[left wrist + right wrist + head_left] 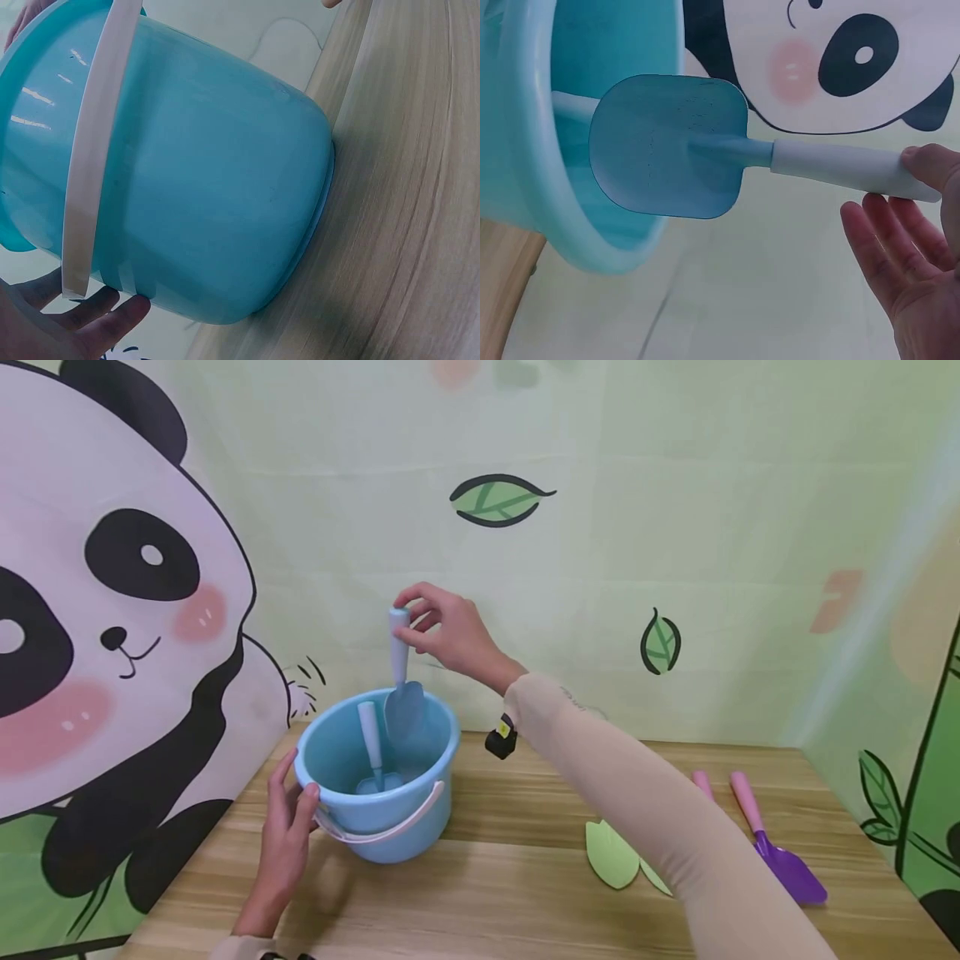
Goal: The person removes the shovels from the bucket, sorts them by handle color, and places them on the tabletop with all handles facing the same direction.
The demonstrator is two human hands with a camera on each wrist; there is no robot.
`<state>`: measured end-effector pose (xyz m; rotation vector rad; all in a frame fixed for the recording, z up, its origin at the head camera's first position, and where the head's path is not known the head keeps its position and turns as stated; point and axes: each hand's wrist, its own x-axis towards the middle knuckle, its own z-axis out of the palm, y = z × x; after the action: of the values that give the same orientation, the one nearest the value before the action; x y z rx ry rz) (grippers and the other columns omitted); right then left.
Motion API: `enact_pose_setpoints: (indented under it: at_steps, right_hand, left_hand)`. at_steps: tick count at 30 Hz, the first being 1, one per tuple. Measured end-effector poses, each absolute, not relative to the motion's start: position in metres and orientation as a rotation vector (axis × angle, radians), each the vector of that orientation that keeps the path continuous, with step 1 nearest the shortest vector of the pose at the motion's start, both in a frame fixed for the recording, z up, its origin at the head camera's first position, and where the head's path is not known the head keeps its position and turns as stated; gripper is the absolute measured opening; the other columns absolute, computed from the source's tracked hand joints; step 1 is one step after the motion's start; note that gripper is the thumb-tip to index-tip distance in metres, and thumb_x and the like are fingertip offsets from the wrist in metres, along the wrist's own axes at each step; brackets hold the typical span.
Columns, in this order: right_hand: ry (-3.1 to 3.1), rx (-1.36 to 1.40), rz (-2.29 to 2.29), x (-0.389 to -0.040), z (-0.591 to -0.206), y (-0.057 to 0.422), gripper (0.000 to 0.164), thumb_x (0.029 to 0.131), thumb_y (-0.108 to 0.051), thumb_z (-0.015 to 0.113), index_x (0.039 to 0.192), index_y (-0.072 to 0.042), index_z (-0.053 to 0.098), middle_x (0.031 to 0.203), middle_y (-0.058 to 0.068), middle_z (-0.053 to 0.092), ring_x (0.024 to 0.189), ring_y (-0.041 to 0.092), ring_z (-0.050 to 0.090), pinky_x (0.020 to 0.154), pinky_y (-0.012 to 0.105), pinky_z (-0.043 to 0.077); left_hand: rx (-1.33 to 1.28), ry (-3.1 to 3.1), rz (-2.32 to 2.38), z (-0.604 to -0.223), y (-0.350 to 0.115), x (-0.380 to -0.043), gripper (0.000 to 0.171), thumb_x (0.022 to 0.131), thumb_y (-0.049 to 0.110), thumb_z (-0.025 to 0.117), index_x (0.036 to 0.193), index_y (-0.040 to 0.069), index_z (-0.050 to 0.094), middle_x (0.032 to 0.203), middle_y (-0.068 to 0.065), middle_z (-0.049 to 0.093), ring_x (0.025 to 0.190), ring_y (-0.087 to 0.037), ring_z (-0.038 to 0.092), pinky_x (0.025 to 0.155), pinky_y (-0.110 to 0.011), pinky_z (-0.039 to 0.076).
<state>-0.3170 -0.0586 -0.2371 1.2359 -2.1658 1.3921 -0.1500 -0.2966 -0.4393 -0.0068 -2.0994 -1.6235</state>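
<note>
A light-blue bucket (408, 837) stands upright on the table, its pale handle (390, 833) hanging down the front. My left hand (283, 839) rests on the bucket's left side, fingers fairly straight against the outer wall just below the rim. Above the bucket, my right hand (448, 631) pinches the end of a blue toy shovel (667, 150) by its pale handle. That shovel hangs blade down, with its blade at the bucket's mouth. Inside the bucket a second blue shovel (370, 735) leans with its handle up; its blade is partly hidden by the front rim.
A purple shovel (795, 872) with a pink handle lies on the table (517, 902) at the right. Beside it, another pink handle (702, 783) is mostly covered by my right sleeve. Pale green leaf-shaped pieces (612, 856) lie partly under that arm. A printed panda cloth (360, 468) hangs behind.
</note>
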Motion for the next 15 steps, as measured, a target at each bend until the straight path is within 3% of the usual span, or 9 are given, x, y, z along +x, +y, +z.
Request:
enact_pose_setpoints:
  at_steps: [9,15]
  right_hand:
    - [-2.072,1.237,1.410,-0.309,-0.220,-0.043,0.032,0.093,-0.015,0.078,0.122,-0.011,0.066,0.105,0.006,0.074,0.085,0.013,0.071,0.074,0.028,0.059]
    - [-2.013,1.225,1.429,-0.308,-0.212,-0.031,0.031,0.092,-0.015,0.079,0.121,-0.011,0.067,0.102,0.003,0.074,0.084,0.013,0.071,0.073,0.030,0.060]
  left_hand:
    - [0.004,-2.121,-1.613,-0.438,-0.297,-0.150,0.060,0.110,0.028,0.044,0.164,0.031,0.017,0.161,-0.018,0.034,0.142,-0.042,0.040,0.085,-0.023,0.051]
    - [0.002,-2.103,-1.626,-0.439,-0.297,-0.150,0.060,0.110,0.027,0.044,0.164,0.029,0.018,0.161,-0.019,0.034,0.142,-0.040,0.040,0.084,-0.019,0.050]
